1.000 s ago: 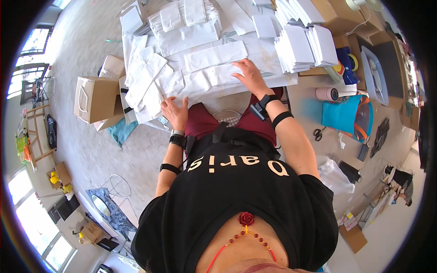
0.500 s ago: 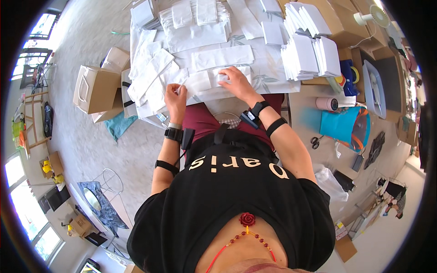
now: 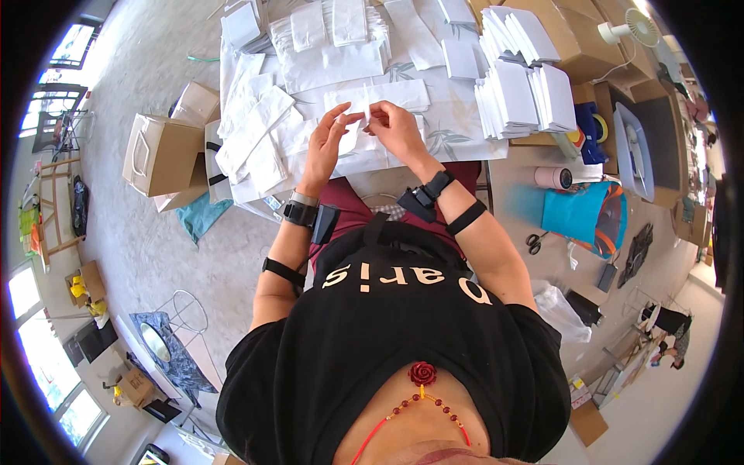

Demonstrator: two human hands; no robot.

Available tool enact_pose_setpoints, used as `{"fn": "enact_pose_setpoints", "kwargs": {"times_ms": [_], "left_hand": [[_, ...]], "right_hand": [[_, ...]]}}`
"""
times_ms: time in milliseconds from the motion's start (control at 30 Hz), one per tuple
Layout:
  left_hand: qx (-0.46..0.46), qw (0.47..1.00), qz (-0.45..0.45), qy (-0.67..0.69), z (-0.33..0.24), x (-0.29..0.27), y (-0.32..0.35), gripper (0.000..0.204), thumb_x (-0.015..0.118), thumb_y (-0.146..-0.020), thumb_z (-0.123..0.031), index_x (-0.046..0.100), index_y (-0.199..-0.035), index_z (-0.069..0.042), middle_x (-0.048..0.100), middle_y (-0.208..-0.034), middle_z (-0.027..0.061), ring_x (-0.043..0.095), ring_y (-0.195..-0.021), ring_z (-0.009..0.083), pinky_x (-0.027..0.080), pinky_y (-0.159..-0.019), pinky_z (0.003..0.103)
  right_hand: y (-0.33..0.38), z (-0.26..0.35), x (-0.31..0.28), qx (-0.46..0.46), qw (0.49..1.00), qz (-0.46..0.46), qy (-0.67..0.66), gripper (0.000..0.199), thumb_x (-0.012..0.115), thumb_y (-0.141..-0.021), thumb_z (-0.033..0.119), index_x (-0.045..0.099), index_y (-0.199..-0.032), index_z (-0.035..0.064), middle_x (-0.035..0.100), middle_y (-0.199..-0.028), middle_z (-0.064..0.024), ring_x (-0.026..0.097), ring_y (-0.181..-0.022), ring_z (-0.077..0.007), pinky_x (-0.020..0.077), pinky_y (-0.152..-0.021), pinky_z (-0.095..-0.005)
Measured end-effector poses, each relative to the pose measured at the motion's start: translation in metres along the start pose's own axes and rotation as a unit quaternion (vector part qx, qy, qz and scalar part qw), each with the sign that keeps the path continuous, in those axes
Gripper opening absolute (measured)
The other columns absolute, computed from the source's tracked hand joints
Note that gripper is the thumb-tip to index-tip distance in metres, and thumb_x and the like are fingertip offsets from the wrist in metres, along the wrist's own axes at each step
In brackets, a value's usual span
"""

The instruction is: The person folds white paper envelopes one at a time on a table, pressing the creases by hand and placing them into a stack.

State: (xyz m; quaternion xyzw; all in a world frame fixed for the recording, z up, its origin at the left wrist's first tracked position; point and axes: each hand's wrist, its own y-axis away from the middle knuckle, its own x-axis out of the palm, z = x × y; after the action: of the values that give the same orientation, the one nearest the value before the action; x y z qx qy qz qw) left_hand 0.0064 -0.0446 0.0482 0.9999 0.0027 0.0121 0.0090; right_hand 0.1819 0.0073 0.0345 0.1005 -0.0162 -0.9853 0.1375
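Over the near side of the table, my right hand (image 3: 397, 133) pinches a small white strip (image 3: 367, 113) upright between thumb and fingers. Opposite it is my left hand (image 3: 327, 147), fingers stretched and apart, one fingertip reaching the strip. Whether the strip is paper or cloth cannot be made out. Below both hands lies a flat white piece (image 3: 348, 142), partly covered by them. Just beyond rests a long white folded piece (image 3: 403, 94). Loose white pieces (image 3: 263, 136) overlap in a heap beside my left hand.
White stacks (image 3: 508, 101) stand at the table's right, with cardboard boxes (image 3: 577, 35) and a small fan (image 3: 632, 29) behind. Further white piles (image 3: 329, 66) cover the far side. Left of the table sits a carton (image 3: 167, 155); a blue bag (image 3: 577, 213) and scissors (image 3: 535, 242) lie right.
My left hand has moved right and away from me, letting its fingers spread. My right hand has shifted slightly left and lifted a white strip between its fingers.
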Motion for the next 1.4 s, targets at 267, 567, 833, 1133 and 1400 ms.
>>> {"fn": "enact_pose_setpoints", "kwargs": {"times_ms": [267,567,833,1133,1400], "left_hand": [[-0.01,0.993,-0.106,-0.05,0.06,-0.001,-0.001,0.046,0.064,-0.1,-0.017,0.053,-0.141,0.001,0.06,-0.137,0.0131,0.059,-0.122,0.0216,0.052,-0.097,0.033],[0.012,0.875,-0.23,-0.426,0.09,0.011,-0.027,0.056,0.084,-0.072,-0.022,0.057,-0.116,0.001,0.055,-0.115,0.0209,0.052,-0.115,0.0392,0.044,-0.102,0.046],[-0.023,0.831,-0.199,-0.52,0.103,0.003,-0.05,0.033,0.075,-0.078,-0.028,0.066,-0.095,-0.001,0.059,-0.111,0.0181,0.058,-0.108,0.0389,0.052,-0.088,0.05],[0.058,0.873,-0.241,-0.419,0.106,-0.005,-0.043,0.011,0.073,-0.08,-0.013,0.067,-0.084,-0.005,0.063,-0.106,0.015,0.061,-0.103,0.0363,0.051,-0.087,0.048],[0.243,0.887,-0.12,-0.373,0.047,0.037,-0.016,0.023,0.077,-0.077,-0.006,0.069,-0.098,-0.007,0.06,-0.11,0.0089,0.058,-0.102,0.0292,0.046,-0.088,0.043]], "right_hand": [[-0.007,-0.01,-0.023,0.032,0.997,-0.012,-0.062,0.018,0.059,-0.098,0.004,0.068,-0.112,-0.004,0.075,-0.1,-0.0128,0.076,-0.084,-0.0184,0.0607,-0.077,-0.0304],[-0.017,-0.046,-0.016,0.027,0.986,-0.068,0.151,0.024,0.067,-0.094,0.015,0.07,-0.113,0.0,0.076,-0.101,-0.0164,0.074,-0.093,-0.0262,0.0576,-0.084,-0.0355],[-0.013,-0.061,-0.019,0.025,0.989,-0.047,0.137,0.023,0.068,-0.094,0.018,0.071,-0.112,0.0033,0.076,-0.102,-0.0102,0.073,-0.095,-0.0217,0.0568,-0.087,-0.0347],[-0.013,-0.055,-0.015,0.021,0.993,-0.014,0.119,0.033,0.072,-0.094,0.026,0.07,-0.115,-0.0003,0.076,-0.105,-0.013,0.072,-0.098,-0.0217,0.0561,-0.089,-0.0338],[-0.024,-0.026,-0.004,0.069,0.994,-0.037,0.078,0.068,0.078,-0.086,0.052,0.067,-0.112,-0.0095,0.074,-0.097,-0.0154,0.071,-0.084,-0.0225,0.0577,-0.077,-0.0344]]}}
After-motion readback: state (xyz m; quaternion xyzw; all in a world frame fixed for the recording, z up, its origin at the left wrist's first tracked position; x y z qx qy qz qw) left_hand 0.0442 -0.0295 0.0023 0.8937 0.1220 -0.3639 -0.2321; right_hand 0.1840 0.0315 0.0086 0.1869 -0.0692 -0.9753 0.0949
